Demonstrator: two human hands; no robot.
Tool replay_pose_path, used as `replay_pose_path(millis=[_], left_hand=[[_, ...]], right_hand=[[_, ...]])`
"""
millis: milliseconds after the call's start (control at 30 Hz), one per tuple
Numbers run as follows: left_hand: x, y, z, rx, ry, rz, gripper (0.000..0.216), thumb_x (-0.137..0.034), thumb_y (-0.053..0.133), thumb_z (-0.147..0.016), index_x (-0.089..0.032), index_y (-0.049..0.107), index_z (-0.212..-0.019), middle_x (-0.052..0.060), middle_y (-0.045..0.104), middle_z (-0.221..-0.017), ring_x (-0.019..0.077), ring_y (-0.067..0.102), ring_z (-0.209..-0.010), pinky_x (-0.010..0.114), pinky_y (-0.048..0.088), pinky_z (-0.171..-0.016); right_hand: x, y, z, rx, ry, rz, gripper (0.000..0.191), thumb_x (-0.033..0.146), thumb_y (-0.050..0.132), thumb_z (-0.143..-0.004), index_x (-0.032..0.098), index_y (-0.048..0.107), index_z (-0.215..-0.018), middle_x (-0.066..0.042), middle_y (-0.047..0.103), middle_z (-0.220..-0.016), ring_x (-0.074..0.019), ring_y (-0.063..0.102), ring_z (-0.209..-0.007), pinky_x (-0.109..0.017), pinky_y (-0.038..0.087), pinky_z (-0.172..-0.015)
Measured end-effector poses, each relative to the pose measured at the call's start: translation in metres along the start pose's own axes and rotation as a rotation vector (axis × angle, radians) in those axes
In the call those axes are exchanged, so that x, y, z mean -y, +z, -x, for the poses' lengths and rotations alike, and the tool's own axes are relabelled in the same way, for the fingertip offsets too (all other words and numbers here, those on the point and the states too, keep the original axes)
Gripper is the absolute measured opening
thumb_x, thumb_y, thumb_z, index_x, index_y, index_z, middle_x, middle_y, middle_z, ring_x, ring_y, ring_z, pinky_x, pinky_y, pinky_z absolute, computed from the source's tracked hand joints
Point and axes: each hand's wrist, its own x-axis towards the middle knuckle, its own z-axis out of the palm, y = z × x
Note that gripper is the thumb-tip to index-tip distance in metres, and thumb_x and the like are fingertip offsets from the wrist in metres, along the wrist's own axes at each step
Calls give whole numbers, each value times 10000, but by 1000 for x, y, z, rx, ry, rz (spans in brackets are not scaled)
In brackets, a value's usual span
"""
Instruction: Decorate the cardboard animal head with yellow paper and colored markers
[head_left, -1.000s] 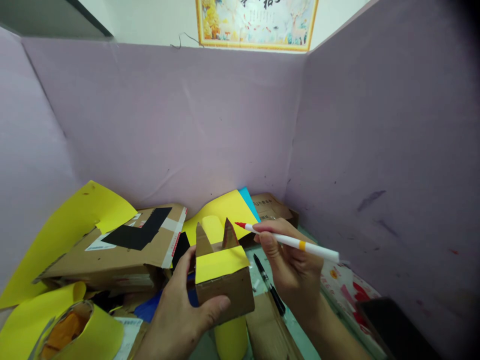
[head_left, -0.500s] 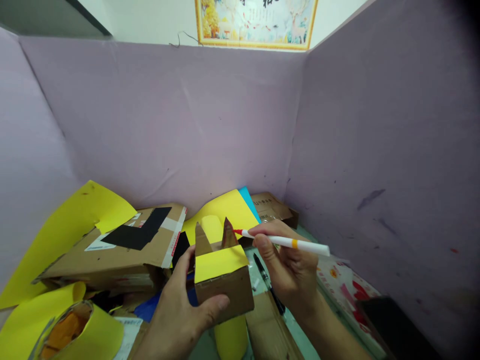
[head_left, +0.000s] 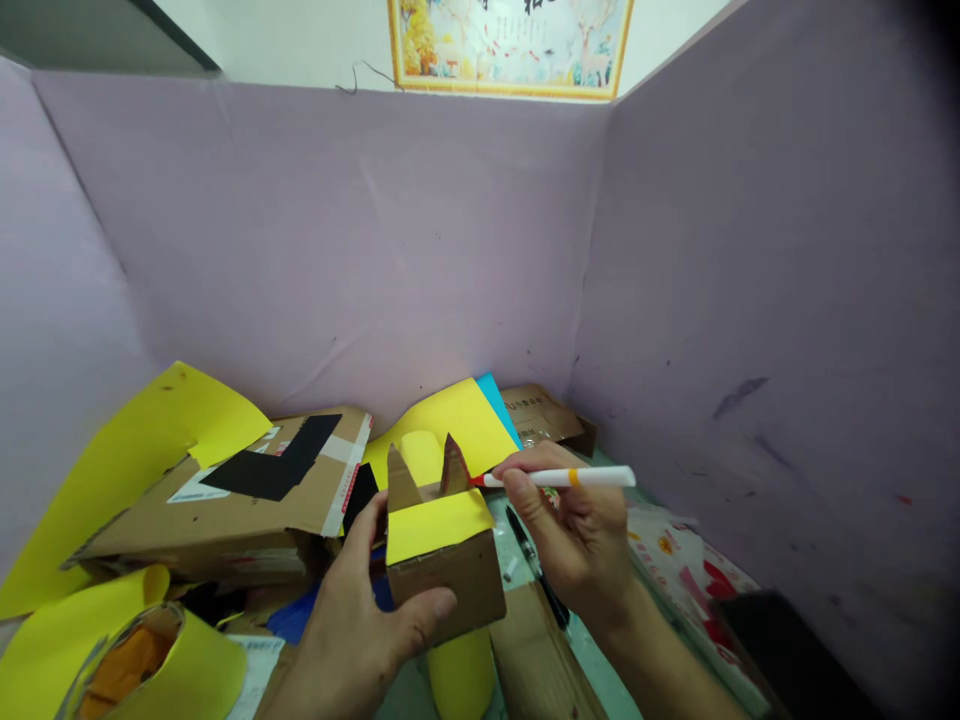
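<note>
A small cardboard box [head_left: 457, 595] with two pointed cardboard ears and a yellow strip [head_left: 439, 526] across its top is held by my left hand [head_left: 375, 610], thumb on the front face. My right hand [head_left: 574, 520] pinches a white marker [head_left: 600, 477] with a yellow band and a red tip. That tip is at the lower outer edge of the right ear [head_left: 454, 472], which carries dark red along its edge. The left ear [head_left: 403, 478] is plain brown. Beneath the box shows a yellow tube [head_left: 461, 675].
On the left lies a large carton [head_left: 225, 510] bearing a black cut-out [head_left: 277, 470] and a curved yellow sheet [head_left: 112, 480]. A yellow-wrapped roll [head_left: 210, 660] stands in front. Black pens [head_left: 551, 600] and flat cardboard [head_left: 544, 650] lie near my right hand. Lilac walls [head_left: 375, 230] enclose the space.
The marker tip has moved down along the right ear's outer edge, and my right hand has shifted slightly left. Red now shows along that edge. My left hand still holds the box.
</note>
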Motion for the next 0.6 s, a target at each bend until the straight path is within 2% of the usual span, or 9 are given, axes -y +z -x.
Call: replay_pose_path(millis=[167, 400, 600], left_hand=[[1, 0, 0, 10, 8, 33, 809, -367, 640, -630, -141, 328, -1343, 119, 603, -1250, 280, 569, -1137, 346, 490, -911], [2, -1, -1, 10, -1, -2, 832, -382, 648, -621, -138, 328, -1349, 149, 559, -1295, 336, 509, -1189, 449, 417, -978], [1, 0, -1, 6, -1, 18, 815, -379, 646, -628, -145, 331, -1342, 134, 597, -1254, 311, 540, -1164, 398, 467, -932]], right_hand=[[1, 0, -2, 11, 20, 32, 138, 169, 539, -843, 156, 641, -750, -17, 641, -702, -121, 598, -667, -257, 453, -609], [2, -1, -1, -26, -1, -6, 104, 151, 535, -848, 187, 621, -802, 4, 642, -743, -114, 604, -695, -256, 461, -636], [2, -2, -2, 4, 26, 26, 122, 174, 544, -845, 172, 638, -767, -9, 646, -720, -120, 604, -679, -259, 462, -616]])
